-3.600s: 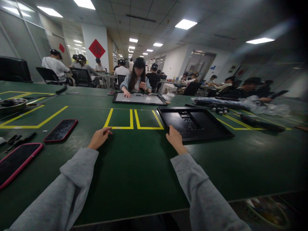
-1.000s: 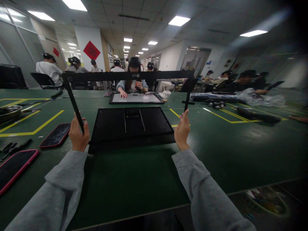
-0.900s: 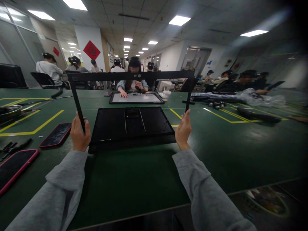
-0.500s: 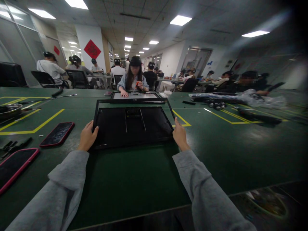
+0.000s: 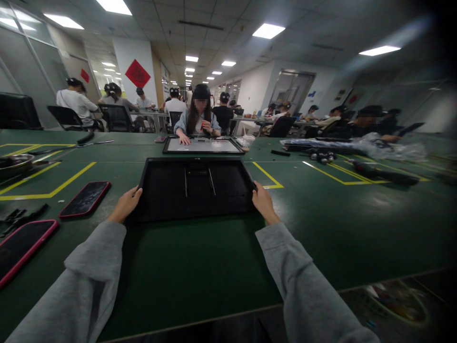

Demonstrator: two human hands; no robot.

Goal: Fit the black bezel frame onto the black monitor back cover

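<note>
A black monitor frame (image 5: 157,160) with a thin bezel lies on or just above a shallow black back cover (image 5: 165,190); I cannot tell if they touch all round. Two light metal strips (image 5: 212,181) and a dark box-like part (image 5: 197,170) show inside the cover. My left hand (image 5: 125,204) is closed on the left side of the frame, thumb on top. My right hand (image 5: 263,202) grips the right side the same way. The fingers beneath the edges are hidden.
Across the green table (image 5: 200,267), a co-worker (image 5: 199,114) rests one hand on a pale panel (image 5: 203,146). Two pink-edged phones (image 5: 84,199) lie left, beyond small black parts (image 5: 17,218). A plastic cup (image 5: 246,142), a power tool (image 5: 383,172) and plastic wrapping (image 5: 392,146) are to the right.
The frame's raised far edge has come down onto the back cover, uncovering the co-worker's panel behind it. Both my hands have lowered slightly with it, still gripping its sides.
</note>
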